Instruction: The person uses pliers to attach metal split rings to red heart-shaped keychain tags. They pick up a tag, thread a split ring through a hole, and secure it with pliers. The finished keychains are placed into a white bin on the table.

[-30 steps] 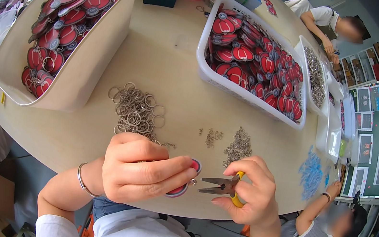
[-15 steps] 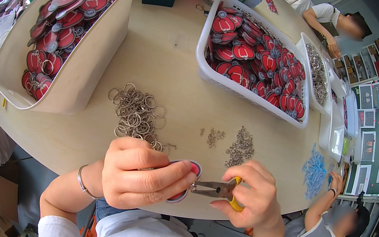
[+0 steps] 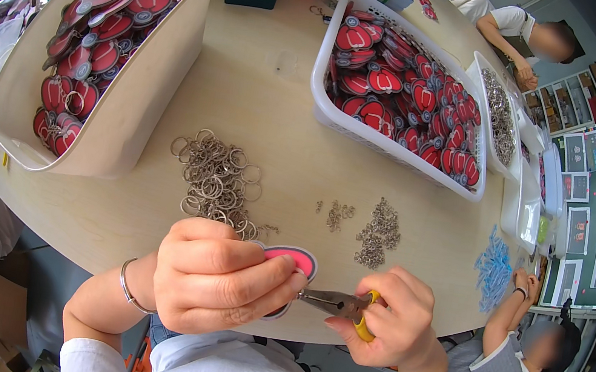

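A bin (image 3: 146,104) of red tags stands to the left, beyond the left hand's fingers. Just past those fingers, rings (image 3: 212,174) lie heaped on the counter (image 3: 276,175). The left hand (image 3: 223,282) pinches one tag (image 3: 292,257) between thumb and fingers, partly covering it.

At the right of these fingertips, the pliers (image 3: 333,302) have closed: a second ago their jaws stood apart, off the tag; now they look nearly together at its edge. That suggests the work has gone from lining up to squeezing; what they bite is too small to tell. The right hand (image 3: 397,318) has its fingers wrapped around the yellow handles. Links (image 3: 381,228) lie beyond them.

The tag looks flat, tilted and rounded, pinkish red inside a grey border.
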Motion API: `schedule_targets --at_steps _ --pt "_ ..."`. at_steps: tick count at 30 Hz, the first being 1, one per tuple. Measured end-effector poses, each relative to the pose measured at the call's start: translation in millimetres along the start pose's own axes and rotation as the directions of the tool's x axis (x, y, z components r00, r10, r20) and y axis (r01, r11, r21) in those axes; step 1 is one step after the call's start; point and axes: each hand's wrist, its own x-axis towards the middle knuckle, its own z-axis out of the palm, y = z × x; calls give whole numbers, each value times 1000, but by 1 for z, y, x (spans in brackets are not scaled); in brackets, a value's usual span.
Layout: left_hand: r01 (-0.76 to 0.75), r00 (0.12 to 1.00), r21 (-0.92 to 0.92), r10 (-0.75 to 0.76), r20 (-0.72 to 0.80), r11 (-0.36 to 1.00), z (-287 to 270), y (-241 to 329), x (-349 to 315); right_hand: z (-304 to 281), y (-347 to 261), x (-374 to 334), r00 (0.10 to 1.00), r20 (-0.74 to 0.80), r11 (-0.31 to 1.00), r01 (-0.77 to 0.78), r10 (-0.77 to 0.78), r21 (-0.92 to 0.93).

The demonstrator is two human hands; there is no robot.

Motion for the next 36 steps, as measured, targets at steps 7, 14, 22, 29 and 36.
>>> schedule_targets --at_steps 7,14,22,29,36 --pt "22 1000 17 -22 -10 1000 -1 1 -1 13 -6 -4 997 -81 999 -4 1 -36" --pt "89 995 29 -90 35 996 -4 7 -3 46 -15 -8 968 -242 993 -89 68 -78" --pt "-1 999 120 -3 32 993 -6 2 0 33 -3 -7 981 -149 992 -114 122 60" --pt "-15 998 124 8 64 992 -6 3 1 27 -1 -6 984 -162 997 -65 71 42" --pt "-12 997 116 2 81 993 -7 4 1 26 1 -4 988 -151 999 -37 40 19"
